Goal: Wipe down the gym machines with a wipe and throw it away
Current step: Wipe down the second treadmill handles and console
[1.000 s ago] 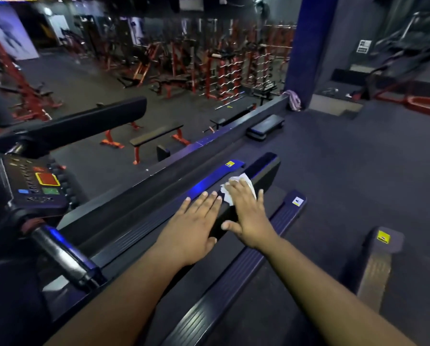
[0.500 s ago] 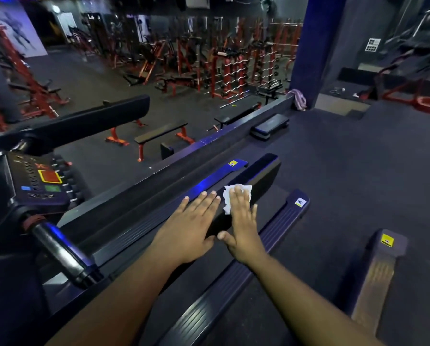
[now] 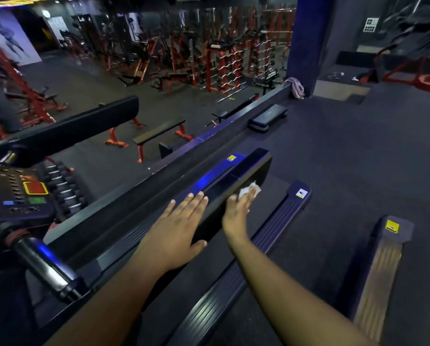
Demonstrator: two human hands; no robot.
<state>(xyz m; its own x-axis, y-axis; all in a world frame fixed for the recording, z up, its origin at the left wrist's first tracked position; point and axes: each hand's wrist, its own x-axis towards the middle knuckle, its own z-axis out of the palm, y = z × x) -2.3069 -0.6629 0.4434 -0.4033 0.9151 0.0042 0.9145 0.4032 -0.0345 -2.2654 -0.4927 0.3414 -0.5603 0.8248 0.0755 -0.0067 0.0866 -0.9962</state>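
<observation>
The white wipe (image 3: 250,192) sits in the middle of the frame, pressed on the side of the black treadmill rail (image 3: 248,171) by the right hand (image 3: 237,212), fingers straight. The left hand (image 3: 177,229) lies flat on top of the rail, fingers straight. The control panel (image 3: 21,196) is at the left edge.

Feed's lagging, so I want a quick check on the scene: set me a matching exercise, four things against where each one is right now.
Things:
1. wipe
2. left hand
3. pink towel
4. red button

Places:
A. draped over the far end of the railing, by the blue pillar
B. on the console at the left
C. flat on top of the treadmill's black side rail
D. under the right hand's fingers, against the rail's side

Pairs: 1-D, 2-C, 3-A, 4-B
</observation>
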